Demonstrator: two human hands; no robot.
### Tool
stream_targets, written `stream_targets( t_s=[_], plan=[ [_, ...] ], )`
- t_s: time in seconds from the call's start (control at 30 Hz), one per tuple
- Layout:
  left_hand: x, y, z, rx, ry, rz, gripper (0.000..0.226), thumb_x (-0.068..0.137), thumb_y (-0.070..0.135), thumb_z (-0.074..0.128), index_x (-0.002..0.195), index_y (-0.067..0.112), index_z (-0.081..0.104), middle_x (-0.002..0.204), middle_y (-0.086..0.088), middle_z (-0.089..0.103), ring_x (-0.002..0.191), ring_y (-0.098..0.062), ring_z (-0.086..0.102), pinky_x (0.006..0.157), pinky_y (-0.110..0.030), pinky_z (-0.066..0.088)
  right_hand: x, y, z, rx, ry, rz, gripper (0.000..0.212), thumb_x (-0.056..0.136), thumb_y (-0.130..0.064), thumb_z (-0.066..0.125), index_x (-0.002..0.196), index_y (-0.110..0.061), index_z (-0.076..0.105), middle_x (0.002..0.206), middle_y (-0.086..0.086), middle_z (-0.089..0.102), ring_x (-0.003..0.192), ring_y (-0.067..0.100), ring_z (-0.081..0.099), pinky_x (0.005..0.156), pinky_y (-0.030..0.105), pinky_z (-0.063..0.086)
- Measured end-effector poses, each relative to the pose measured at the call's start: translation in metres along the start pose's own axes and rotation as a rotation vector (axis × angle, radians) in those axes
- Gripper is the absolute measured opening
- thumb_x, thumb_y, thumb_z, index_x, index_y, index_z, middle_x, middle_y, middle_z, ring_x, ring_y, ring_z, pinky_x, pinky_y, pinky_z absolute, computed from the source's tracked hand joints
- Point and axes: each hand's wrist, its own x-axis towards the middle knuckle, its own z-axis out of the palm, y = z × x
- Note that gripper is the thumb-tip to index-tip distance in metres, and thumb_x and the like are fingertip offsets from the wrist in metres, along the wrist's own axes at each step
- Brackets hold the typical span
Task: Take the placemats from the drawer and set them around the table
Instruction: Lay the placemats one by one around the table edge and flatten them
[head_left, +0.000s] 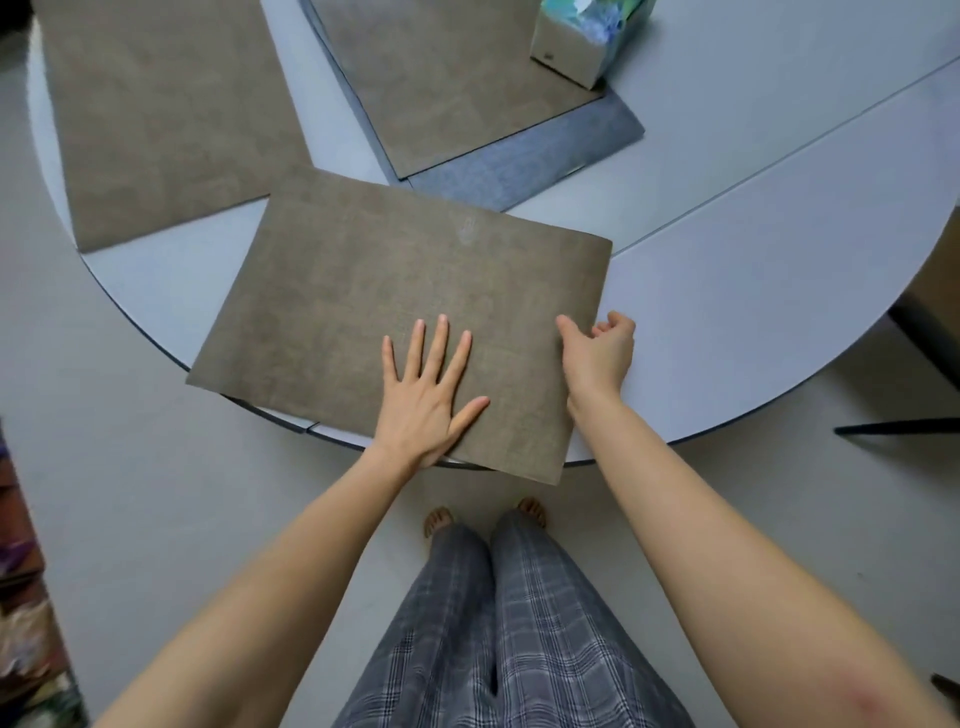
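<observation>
Here, left hand (426, 397) flat on woven rectangular placemat (363, 291) — right hand (597, 353) pinching its edge.

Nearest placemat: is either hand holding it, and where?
The right hand pinches the nearest placemat at its right edge; the left hand only presses flat on its top.

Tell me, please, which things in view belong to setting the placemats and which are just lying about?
Part of the job: near placemat, under left hand and right hand; left placemat; stacked placemats; table.
Lying about: tissue box; chair.
</observation>
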Motion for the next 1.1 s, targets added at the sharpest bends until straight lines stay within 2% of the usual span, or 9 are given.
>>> stream_targets(
  t_s=[0.1,0.17,0.27,0.37,0.5,0.73,0.93,1.03,1.1],
  plan=[
    [0.000,0.001,0.000,0.002,0.001,-0.005,0.078,0.091,0.068,0.013,0.154,0.023,0.007,0.162,-0.010,0.004,0.149,-0.033,0.003,0.116,-0.061,0.001,0.013,-0.002,-0.005,-0.107,0.033,0.085,0.033,0.075,-0.020,0.070,0.104,-0.010,0.057,0.099,0.004,0.055,0.089,0.018,0.054,0.073,0.024,0.041],
    [0.000,0.002,0.000,-0.001,0.003,-0.003,0.078,0.091,0.068,0.012,0.154,0.023,0.006,0.162,-0.010,0.003,0.149,-0.033,0.002,0.116,-0.061,0.000,0.020,-0.001,-0.012,-0.275,0.015,0.044,0.013,0.075,-0.023,0.069,0.079,-0.012,0.061,0.083,0.003,0.060,0.080,0.021,0.056,0.071,0.026,0.043],
    [0.000,0.002,0.001,-0.015,0.011,-0.007,0.077,0.091,0.067,0.012,0.154,0.023,0.004,0.162,-0.009,0.001,0.149,-0.033,0.000,0.116,-0.061,0.000,0.026,0.001,-0.017,-0.427,-0.023,0.002,0.035,0.077,-0.025,0.066,0.053,-0.017,0.042,0.061,0.003,0.051,0.074,0.028,0.052,0.071,0.031,0.041],
    [0.006,0.005,-0.001,-0.049,0.009,-0.021,0.078,0.089,0.067,0.008,0.154,0.024,0.000,0.162,-0.008,-0.003,0.149,-0.032,-0.004,0.115,-0.060,-0.005,0.032,0.001,-0.014,-0.506,-0.007,-0.122,0.026,0.084,-0.026,0.063,0.066,-0.015,0.047,0.076,0.005,0.056,0.091,0.033,0.056,0.083,0.038,0.046],
    [0.019,0.007,-0.006,-0.049,-0.012,-0.005,0.078,0.089,0.068,0.008,0.153,0.026,-0.006,0.162,-0.006,-0.008,0.149,-0.030,-0.008,0.115,-0.060,-0.006,0.039,-0.002,-0.012,-0.513,0.049,-0.178,0.019,0.088,-0.026,0.060,0.080,-0.013,0.050,0.085,0.007,0.058,0.095,0.033,0.058,0.079,0.037,0.044],
    [0.013,0.003,-0.003,-0.062,0.011,0.021,0.078,0.090,0.068,0.011,0.153,0.026,-0.006,0.162,-0.006,-0.008,0.149,-0.030,-0.009,0.115,-0.060,-0.007,0.038,0.013,-0.009,-0.600,0.094,-0.281,0.021,0.087,-0.025,0.059,0.077,-0.013,0.046,0.086,0.007,0.056,0.094,0.032,0.057,0.066,0.032,0.037],
    [0.013,0.003,-0.002,-0.061,0.013,0.007,0.078,0.089,0.069,0.008,0.153,0.026,-0.006,0.162,-0.006,-0.008,0.149,-0.030,-0.009,0.115,-0.059,-0.008,0.042,0.013,-0.006,-0.655,0.124,-0.295,0.021,0.087,-0.027,0.061,0.076,-0.014,0.047,0.092,0.011,0.063,0.094,0.032,0.057,0.068,0.035,0.042],
    [0.014,0.003,-0.001,-0.070,0.022,0.005,0.079,0.089,0.069,0.009,0.154,0.026,-0.005,0.162,-0.006,-0.008,0.149,-0.030,-0.009,0.114,-0.059,-0.009,0.038,0.011,-0.005,-0.708,0.136,-0.324,0.016,0.088,-0.028,0.060,0.088,-0.014,0.052,0.106,0.011,0.061,0.103,0.031,0.055,0.078,0.038,0.044],
    [0.014,0.003,0.001,-0.074,0.042,0.013,0.078,0.090,0.067,0.011,0.154,0.023,-0.001,0.162,-0.006,-0.004,0.149,-0.030,-0.005,0.115,-0.059,-0.007,0.029,0.011,-0.003,-0.791,0.212,-0.418,0.033,0.089,-0.027,0.059,0.116,-0.011,0.050,0.130,0.012,0.049,0.122,0.030,0.044,0.096,0.040,0.038]
  ],
)
